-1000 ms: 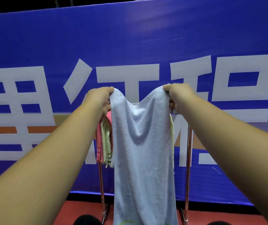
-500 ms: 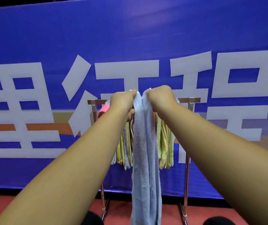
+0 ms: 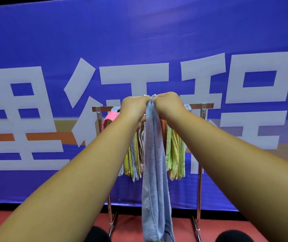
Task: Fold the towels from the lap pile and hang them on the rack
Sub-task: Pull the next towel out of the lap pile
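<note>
The middle of the rack's (image 3: 199,154) top bar is hidden behind the 2 hands and forearms; only its 2 ends and the 2 upright poles show. The fingertips of both hands are tucked out of sight behind the knuckles and the cloth. The lower end of the light blue towel (image 3: 154,163) is cut off by the bottom edge of the view. 2 dark rounded shapes (image 3: 96,234) at that edge are too cropped to identify.

The left hand (image 3: 134,107) and right hand (image 3: 169,103) are held up side by side, knuckles almost touching, both with fingers curled. Together they pinch the top edge of the light blue towel, whose corners poke up between them. The towel hangs straight down from this grip as 1 narrow, doubled strip, in front of the rack and level with its top bar; whether it touches the bar cannot be told.

On the rack hang a pink towel (image 3: 110,117) at the left, yellowish towels (image 3: 131,159) behind the left forearm, and pale green towels (image 3: 174,154) to the right of the blue strip. Behind stands a blue banner (image 3: 139,41) with large white characters, above a red floor (image 3: 8,224).
</note>
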Demonstrator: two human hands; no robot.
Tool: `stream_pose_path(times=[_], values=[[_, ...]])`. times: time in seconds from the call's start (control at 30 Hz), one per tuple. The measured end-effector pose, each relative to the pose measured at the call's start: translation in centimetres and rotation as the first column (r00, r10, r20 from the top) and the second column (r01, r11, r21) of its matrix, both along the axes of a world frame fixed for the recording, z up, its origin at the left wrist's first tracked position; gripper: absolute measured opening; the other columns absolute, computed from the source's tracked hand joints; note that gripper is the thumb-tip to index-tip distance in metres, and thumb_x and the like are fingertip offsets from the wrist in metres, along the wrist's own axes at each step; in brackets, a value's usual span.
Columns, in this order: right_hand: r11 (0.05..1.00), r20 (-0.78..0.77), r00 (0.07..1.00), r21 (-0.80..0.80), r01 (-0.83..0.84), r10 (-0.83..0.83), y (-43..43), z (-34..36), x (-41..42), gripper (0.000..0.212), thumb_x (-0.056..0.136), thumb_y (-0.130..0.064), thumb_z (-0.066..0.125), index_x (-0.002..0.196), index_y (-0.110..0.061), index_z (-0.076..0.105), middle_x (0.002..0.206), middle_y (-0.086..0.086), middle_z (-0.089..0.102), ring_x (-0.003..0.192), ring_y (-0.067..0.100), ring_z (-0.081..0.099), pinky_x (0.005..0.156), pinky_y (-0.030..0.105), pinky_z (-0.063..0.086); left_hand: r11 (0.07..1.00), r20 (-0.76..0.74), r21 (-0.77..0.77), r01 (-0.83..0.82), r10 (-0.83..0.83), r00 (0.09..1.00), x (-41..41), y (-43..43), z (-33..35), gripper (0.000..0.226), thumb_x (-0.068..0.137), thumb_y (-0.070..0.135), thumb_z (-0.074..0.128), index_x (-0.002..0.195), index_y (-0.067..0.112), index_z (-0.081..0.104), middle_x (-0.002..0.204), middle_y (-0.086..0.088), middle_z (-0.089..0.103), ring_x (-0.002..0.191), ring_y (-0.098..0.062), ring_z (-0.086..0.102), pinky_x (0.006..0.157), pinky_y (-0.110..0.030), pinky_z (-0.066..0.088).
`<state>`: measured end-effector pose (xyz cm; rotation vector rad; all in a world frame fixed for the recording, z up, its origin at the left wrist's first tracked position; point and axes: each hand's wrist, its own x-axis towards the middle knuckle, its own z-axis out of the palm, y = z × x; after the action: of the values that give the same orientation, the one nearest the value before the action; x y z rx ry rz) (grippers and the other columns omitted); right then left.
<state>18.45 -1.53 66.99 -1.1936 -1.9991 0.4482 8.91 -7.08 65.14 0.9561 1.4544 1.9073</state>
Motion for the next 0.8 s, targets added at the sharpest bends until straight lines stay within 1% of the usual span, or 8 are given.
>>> stream_pose_path(times=[0.17, 0.27, 0.37, 0.53, 0.6, 0.67, 0.73, 0.8], values=[[0.991, -0.146, 0.984, -0.064, -0.116, 0.106, -0.4, -0.5, 0.8, 0.033, 0.115, -0.027, 0.040, 0.125, -0.007, 0.065, 0.087, 0.003, 0.059, 0.093, 0.026, 0.063, 0.095, 0.039, 0.054, 0.996, -0.025, -0.012, 0.086, -0.086, 0.996, 0.3, -0.5, 0.0, 0.021, 0.093, 0.010, 0.070, 0.112, 0.001, 0.076, 0.099, -0.018, 0.081, 0.093, -0.033, 0.080, 0.090, -0.054, 0.064], [0.980, -0.246, 0.959, -0.102, -0.173, 0.144, -0.3, -0.5, 0.5, 0.033, 0.114, -0.033, 0.044, 0.102, -0.014, 0.068, 0.099, 0.009, 0.068, 0.103, 0.030, 0.069, 0.098, 0.039, 0.053, 0.994, -0.004, 0.034, 0.101, -0.101, 0.995, -0.3, -0.2, -0.1, 0.019, 0.093, 0.005, 0.067, 0.109, -0.001, 0.076, 0.098, -0.019, 0.081, 0.093, -0.034, 0.080, 0.088, -0.057, 0.064], [0.969, -0.303, 0.940, -0.141, -0.205, 0.155, -0.4, -0.7, 1.0, 0.039, 0.113, -0.037, 0.046, 0.114, -0.011, 0.075, 0.111, 0.015, 0.074, 0.109, 0.033, 0.071, 0.103, 0.045, 0.055, 0.990, -0.027, 0.036, 0.137, -0.136, 0.990, -0.4, -0.2, 0.1, 0.023, 0.093, 0.007, 0.065, 0.111, -0.001, 0.076, 0.101, -0.018, 0.081, 0.097, -0.033, 0.080, 0.091, -0.056, 0.063], [0.933, -0.492, 0.849, -0.176, -0.314, 0.193, -0.6, -1.9, 1.5, 0.011, 0.092, -0.025, 0.068, 0.095, -0.018, 0.076, 0.110, 0.015, 0.079, 0.107, 0.035, 0.076, 0.096, 0.053, 0.062, 0.999, -0.344, -0.042, 0.023, -0.037, 0.938, -0.4, -0.4, -0.4, 0.026, 0.098, 0.006, 0.062, 0.119, 0.009, 0.078, 0.110, -0.012, 0.079, 0.096, -0.026, 0.079, 0.075, -0.038, 0.067], [0.903, -0.523, 0.830, -0.236, -0.360, 0.195, -0.4, -2.3, 1.4, 0.027, 0.078, -0.037, 0.077, 0.093, -0.015, 0.080, 0.096, 0.011, 0.082, 0.095, 0.032, 0.080, 0.092, 0.054, 0.064, 1.000, -0.390, -0.014, -0.014, 0.007, 0.921, -0.7, -0.5, -0.9, 0.027, 0.093, -0.003, 0.061, 0.103, 0.011, 0.083, 0.099, -0.013, 0.080, 0.092, -0.028, 0.080, 0.071, -0.041, 0.068], [0.883, -0.529, 0.823, -0.260, -0.390, 0.208, -0.6, -2.7, 1.4, 0.031, 0.076, -0.034, 0.079, 0.095, -0.010, 0.081, 0.089, 0.013, 0.081, 0.087, 0.031, 0.081, 0.089, 0.053, 0.065, 0.995, -0.436, 0.003, -0.096, 0.088, 0.896, -1.3, -0.3, -1.4, 0.022, 0.089, -0.003, 0.065, 0.092, 0.012, 0.081, 0.093, -0.012, 0.079, 0.091, -0.029, 0.079, 0.070, -0.046, 0.068], [0.891, -0.521, 0.832, -0.263, -0.371, 0.193, -0.5, -3.0, 1.4, 0.026, 0.081, -0.028, 0.077, 0.095, -0.006, 0.081, 0.092, 0.022, 0.079, 0.088, 0.036, 0.080, 0.086, 0.057, 0.065, 0.988, -0.521, 0.020, -0.151, 0.140, 0.842, -1.9, 0.0, -1.8, 0.008, 0.087, 0.011, 0.078, 0.092, 0.017, 0.077, 0.094, -0.004, 0.078, 0.092, -0.024, 0.078, 0.074, -0.046, 0.068], [0.886, -0.538, 0.821, -0.267, -0.378, 0.188, -0.6, -3.5, 1.6, 0.027, 0.090, -0.025, 0.072, 0.101, -0.001, 0.079, 0.100, 0.028, 0.077, 0.091, 0.040, 0.078, 0.087, 0.060, 0.063, 0.984, -0.608, 0.028, -0.174, 0.155, 0.779, -2.5, -0.1, -2.2, 0.024, 0.085, 0.029, 0.087, 0.104, 0.020, 0.075, 0.104, 0.004, 0.076, 0.098, -0.017, 0.074, 0.083, -0.045, 0.065]])
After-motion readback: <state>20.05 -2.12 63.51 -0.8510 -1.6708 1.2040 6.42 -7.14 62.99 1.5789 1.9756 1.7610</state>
